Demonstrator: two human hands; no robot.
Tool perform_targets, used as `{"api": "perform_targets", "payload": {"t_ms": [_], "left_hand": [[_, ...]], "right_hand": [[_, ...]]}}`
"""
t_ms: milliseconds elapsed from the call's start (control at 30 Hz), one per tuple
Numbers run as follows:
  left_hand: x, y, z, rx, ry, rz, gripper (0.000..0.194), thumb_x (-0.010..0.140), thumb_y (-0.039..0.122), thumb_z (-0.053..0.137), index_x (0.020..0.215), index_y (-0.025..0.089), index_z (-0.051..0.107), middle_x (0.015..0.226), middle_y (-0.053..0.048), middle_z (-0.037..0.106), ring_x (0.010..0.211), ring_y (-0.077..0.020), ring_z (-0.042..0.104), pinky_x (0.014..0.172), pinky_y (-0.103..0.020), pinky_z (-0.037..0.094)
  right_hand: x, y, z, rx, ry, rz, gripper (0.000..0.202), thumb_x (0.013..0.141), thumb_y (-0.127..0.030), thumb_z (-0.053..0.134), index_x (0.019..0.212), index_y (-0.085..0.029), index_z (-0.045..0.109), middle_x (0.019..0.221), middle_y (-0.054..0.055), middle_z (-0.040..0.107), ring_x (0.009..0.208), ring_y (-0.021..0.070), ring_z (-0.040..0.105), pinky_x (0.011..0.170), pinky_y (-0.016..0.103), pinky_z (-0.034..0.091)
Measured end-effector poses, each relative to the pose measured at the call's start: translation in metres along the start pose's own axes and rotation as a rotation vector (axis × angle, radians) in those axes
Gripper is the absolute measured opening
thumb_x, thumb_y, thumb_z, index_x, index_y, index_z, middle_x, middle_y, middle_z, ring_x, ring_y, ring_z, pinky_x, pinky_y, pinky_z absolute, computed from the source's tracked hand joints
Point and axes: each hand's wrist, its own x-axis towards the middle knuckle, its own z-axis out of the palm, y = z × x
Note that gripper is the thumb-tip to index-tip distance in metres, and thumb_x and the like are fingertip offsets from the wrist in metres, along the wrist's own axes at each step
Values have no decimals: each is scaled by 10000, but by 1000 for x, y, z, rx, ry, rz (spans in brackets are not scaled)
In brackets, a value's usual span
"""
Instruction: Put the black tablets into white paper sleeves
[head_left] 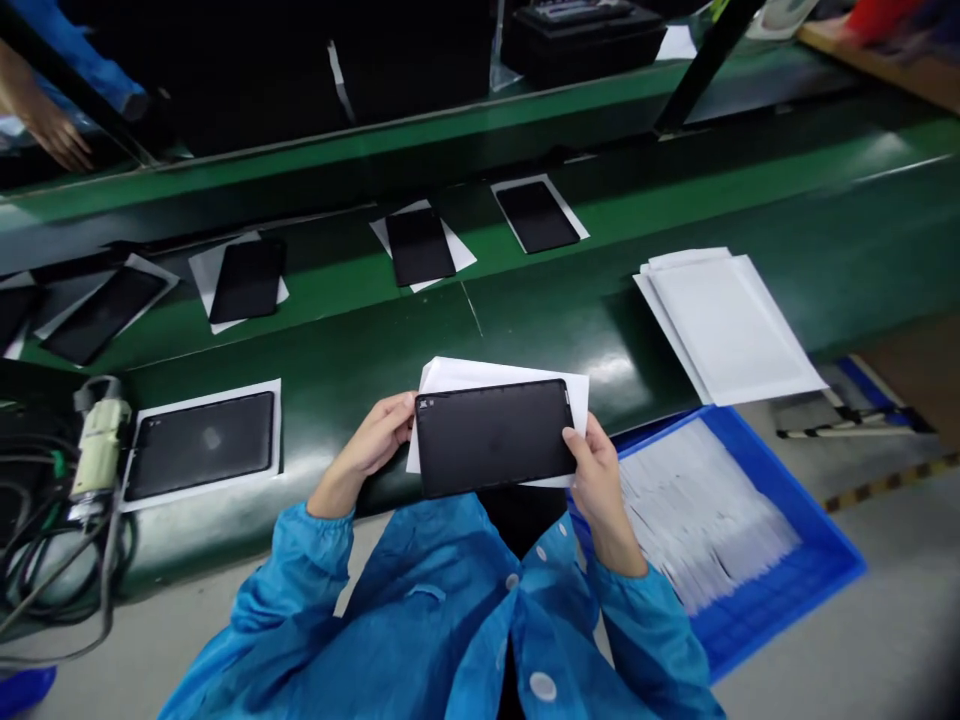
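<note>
A black tablet-shaped panel [495,437] is held level in front of my body, above the near edge of the green bench. My left hand [381,440] grips its left end, thumb and fingers pinched at the corner. At the right end my right hand [598,472] has its thumb on the panel's face and its fingers behind. White sheets [480,372] show behind and beneath the panel; whether my hands hold them too is hard to tell. To the left, another black panel [202,447] lies on a white sheet on the bench.
Several black panels on white sheets [536,215] line the green belt beyond. White envelopes [739,320] are stacked at the right, above a blue bin [817,570] of white packets. A pale tool [100,445] with coiled cables lies left. Another person's hand [52,125] shows top left.
</note>
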Motion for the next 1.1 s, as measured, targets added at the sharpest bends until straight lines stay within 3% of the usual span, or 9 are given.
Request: {"api": "perform_targets", "payload": {"t_ms": [133, 267, 433, 567, 733, 867, 1000, 1067, 1100], "left_hand": [[-1, 0, 6, -35, 62, 14, 533, 716, 619, 938, 753, 168, 658, 635, 26, 622, 534, -100, 557, 542, -208, 498], [-5, -1, 12, -50, -7, 0, 569, 671, 619, 971, 857, 167, 680, 713, 9, 681, 615, -114, 633, 630, -217, 550], [-9, -3, 11, -36, -76, 31, 615, 599, 549, 1031, 915, 163, 672, 740, -4, 714, 625, -123, 666, 633, -215, 549], [-8, -7, 10, -51, -94, 72, 625, 561, 493, 1059, 914, 158, 667, 724, 10, 715, 601, -114, 673, 626, -205, 549], [-6, -6, 3, -4, -69, 85, 621, 564, 547, 1041, 878, 153, 677, 677, 7, 705, 524, -117, 643, 544, -211, 531], [-8, 20, -27, 129, 176, 260, 603, 566, 590, 1020, 807, 177, 652, 611, 41, 652, 470, -93, 565, 445, -184, 440], [-30, 70, -61, 367, 647, 742, 523, 643, 531, 992, 773, 187, 619, 680, 68, 650, 556, -83, 561, 501, -192, 473], [-53, 93, -60, 520, 855, 985, 447, 753, 520, 919, 775, 211, 596, 730, 55, 633, 686, -128, 626, 555, -224, 510], [-65, 101, -54, 602, 865, 1001, 396, 812, 532, 864, 802, 237, 600, 763, 38, 630, 791, -168, 663, 587, -256, 537]], "right_hand": [[-3, -1, -1, 66, -10, 61, 398, 798, -491, 800, 1118, -258, 760, 1084, 16, 829, 1041, 280, 757, 980, 416, 588], [-4, -1, -6, 170, -21, 198, 484, 720, -493, 846, 1140, -268, 762, 1074, 24, 837, 1024, 304, 778, 905, 422, 622], [-6, 5, -9, 258, -44, 317, 543, 685, -662, 841, 1051, -267, 774, 1028, 44, 841, 1023, 340, 789, 857, 454, 646], [-11, 6, -9, 327, -96, 386, 549, 610, -553, 954, 1051, -268, 790, 972, 31, 842, 1022, 341, 792, 896, 447, 648], [-12, 3, -11, 335, -163, 328, 429, 669, -497, 960, 991, -286, 772, 956, 5, 832, 1007, 301, 787, 864, 394, 648], [-10, 1, -20, 325, -142, 282, 386, 685, -500, 951, 919, -276, 740, 927, -1, 815, 985, 286, 780, 830, 380, 651], [-9, 1, -35, 323, -49, 241, 411, 684, -481, 952, 975, -282, 741, 948, -6, 812, 945, 276, 780, 867, 407, 646], [-8, 2, -43, 315, -2, 210, 419, 679, -482, 955, 984, -286, 745, 959, -9, 813, 953, 271, 779, 885, 405, 641], [-8, 3, -46, 310, 16, 197, 422, 674, -484, 957, 982, -286, 746, 964, -8, 813, 961, 272, 778, 896, 406, 638]]}}
